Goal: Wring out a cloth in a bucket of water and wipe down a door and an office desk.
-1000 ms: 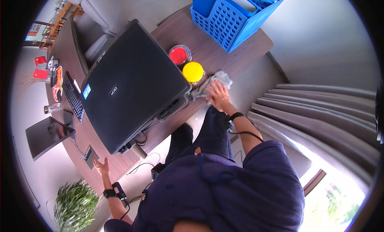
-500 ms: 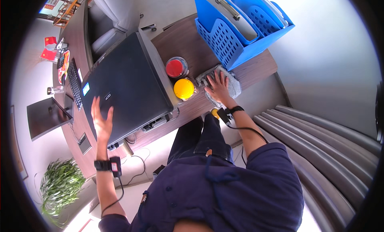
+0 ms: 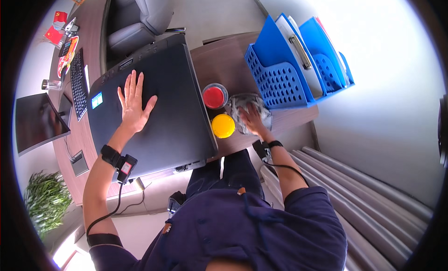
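Observation:
My left hand [image 3: 134, 105] lies on the flat black lid of a printer [image 3: 172, 117], fingers stretched out and thumb apart. It holds nothing. On the wooden cabinet top to the right of the printer, my right hand [image 3: 252, 120] rests on a crumpled grey cloth [image 3: 265, 113]. Its fingers look spread over the cloth, somewhat blurred. Between printer and cloth stand two jars, one with a red lid [image 3: 213, 98] and, nearer me, one with a yellow lid [image 3: 223, 126]. The cloth lies close beside both.
A blue file rack [image 3: 275, 82] with folders and a clipboard stands right of the cloth. Left of the printer, a desk holds a keyboard [image 3: 78, 86], a monitor [image 3: 41, 121] and a glass [image 3: 51, 84]. A grey chair [image 3: 149, 14] is beyond; grey curtains [image 3: 354, 191] hang at right.
My left hand has moved farther over the printer lid and now lies flat on it. My right hand stays on the cloth, which is more bunched. The view has shifted.

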### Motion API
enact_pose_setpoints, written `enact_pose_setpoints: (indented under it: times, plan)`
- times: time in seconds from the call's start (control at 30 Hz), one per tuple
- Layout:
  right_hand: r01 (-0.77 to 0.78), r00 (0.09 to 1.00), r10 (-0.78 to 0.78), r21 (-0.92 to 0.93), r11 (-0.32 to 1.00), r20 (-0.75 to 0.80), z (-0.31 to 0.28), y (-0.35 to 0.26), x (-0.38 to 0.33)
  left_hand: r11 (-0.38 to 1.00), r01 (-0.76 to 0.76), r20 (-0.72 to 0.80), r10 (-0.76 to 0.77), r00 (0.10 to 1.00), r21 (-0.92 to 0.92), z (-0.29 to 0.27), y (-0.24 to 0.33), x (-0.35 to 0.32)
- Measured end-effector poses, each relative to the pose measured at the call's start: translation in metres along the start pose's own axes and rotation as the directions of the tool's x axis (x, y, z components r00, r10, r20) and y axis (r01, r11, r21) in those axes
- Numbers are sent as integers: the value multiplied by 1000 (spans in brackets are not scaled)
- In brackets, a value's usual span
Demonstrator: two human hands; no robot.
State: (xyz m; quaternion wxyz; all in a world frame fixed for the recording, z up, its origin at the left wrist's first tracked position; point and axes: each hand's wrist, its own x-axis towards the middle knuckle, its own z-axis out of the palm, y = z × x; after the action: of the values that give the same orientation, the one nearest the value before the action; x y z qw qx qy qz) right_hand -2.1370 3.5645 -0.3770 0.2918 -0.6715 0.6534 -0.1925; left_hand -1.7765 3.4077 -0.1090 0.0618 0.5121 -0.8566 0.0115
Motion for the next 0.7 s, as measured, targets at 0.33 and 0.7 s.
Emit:
enact_pose_setpoints:
  times: [0.33,0.7]
  plan:
    - [40,994,-24,-147,988,110,-9,-42,250,995,92,89,-88,992,-48,-8,2,9]
    - [367,908,-342,-66,928,240,4,-58,311,988,117,54,-112,992,-99,-3,-3,14]
